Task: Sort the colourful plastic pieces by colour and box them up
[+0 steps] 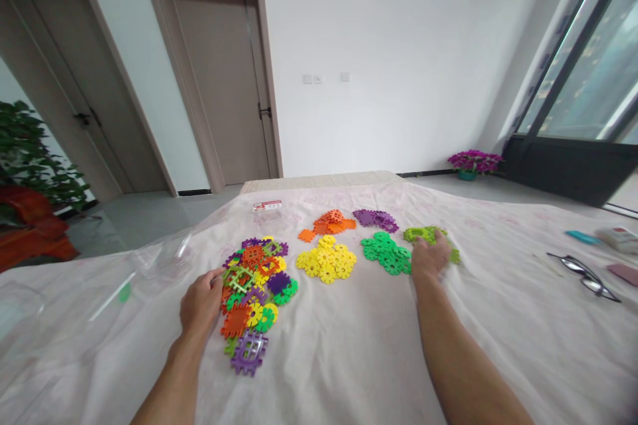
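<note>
A mixed pile of plastic interlocking building pieces (252, 255), in purple, orange, yellow and greens, lies left of centre. My left hand (200, 302) is at its left edge with fingers bent and pinched together; what is between them is hidden. Farther right, my right hand (431, 257) reaches down onto light green square pieces (421, 234), its fingers closed on one, partly out of sight. Sorted by colour between the hands are yellow flower-shaped pieces (327, 259), green flower-shaped pieces (386, 253), orange pieces (331, 222) and purple pieces (375, 219).
A wrinkled pale cloth (319, 358) covers the table. Clear plastic packaging (164, 255) lies at the left, and a red-and-white card (268, 206) at the back. On the right are eyeglasses (583, 273), a blue item (582, 237) and a dark red flat item (623, 273).
</note>
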`<action>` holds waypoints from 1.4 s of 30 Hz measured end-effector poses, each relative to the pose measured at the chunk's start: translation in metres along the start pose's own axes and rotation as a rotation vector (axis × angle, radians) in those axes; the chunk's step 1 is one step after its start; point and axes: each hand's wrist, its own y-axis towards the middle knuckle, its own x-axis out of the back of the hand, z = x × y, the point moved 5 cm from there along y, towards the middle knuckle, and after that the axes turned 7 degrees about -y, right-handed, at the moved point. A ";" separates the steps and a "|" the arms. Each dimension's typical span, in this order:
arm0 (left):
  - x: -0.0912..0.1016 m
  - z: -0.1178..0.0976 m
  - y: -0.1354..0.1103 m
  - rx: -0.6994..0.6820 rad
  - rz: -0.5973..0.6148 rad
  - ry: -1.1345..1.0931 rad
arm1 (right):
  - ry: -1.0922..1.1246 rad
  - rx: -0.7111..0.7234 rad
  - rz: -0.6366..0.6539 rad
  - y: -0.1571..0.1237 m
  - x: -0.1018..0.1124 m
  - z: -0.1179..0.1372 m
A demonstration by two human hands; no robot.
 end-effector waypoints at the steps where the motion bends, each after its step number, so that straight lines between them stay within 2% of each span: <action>1: -0.001 0.000 0.001 0.000 0.001 0.003 | -0.004 0.036 -0.047 -0.004 0.000 0.007; 3: -0.002 0.002 0.002 0.005 0.003 0.005 | 0.038 0.157 -0.075 -0.018 -0.004 0.028; 5: -0.003 0.002 0.004 0.001 0.008 0.006 | 0.120 0.296 -0.006 -0.042 -0.012 0.057; 8: -0.004 0.000 0.004 -0.012 0.010 0.016 | 0.261 0.521 0.241 -0.095 -0.023 0.104; 11: -0.003 -0.002 0.003 -0.030 0.002 0.020 | 0.308 0.777 0.602 -0.159 -0.026 0.146; 13: -0.003 -0.004 0.003 -0.047 -0.006 0.020 | 0.304 0.949 0.801 -0.197 -0.021 0.164; 16: -0.002 -0.006 0.001 -0.072 -0.015 0.023 | 0.282 1.103 0.950 -0.233 -0.011 0.181; 19: -0.003 -0.007 0.000 -0.094 -0.024 0.030 | 0.234 1.179 1.024 -0.250 -0.006 0.189; 25: -0.002 -0.009 0.000 -0.105 -0.044 0.036 | 0.166 1.227 1.131 -0.268 -0.007 0.193; 34: -0.003 -0.009 0.000 -0.096 -0.026 0.044 | 0.338 1.204 1.060 -0.269 -0.004 0.194; 38: -0.004 -0.007 0.002 -0.091 -0.016 0.043 | 0.367 1.084 0.978 -0.258 -0.007 0.192; 42: -0.005 -0.005 0.003 -0.093 -0.013 0.039 | 0.397 0.801 0.858 -0.220 -0.025 0.178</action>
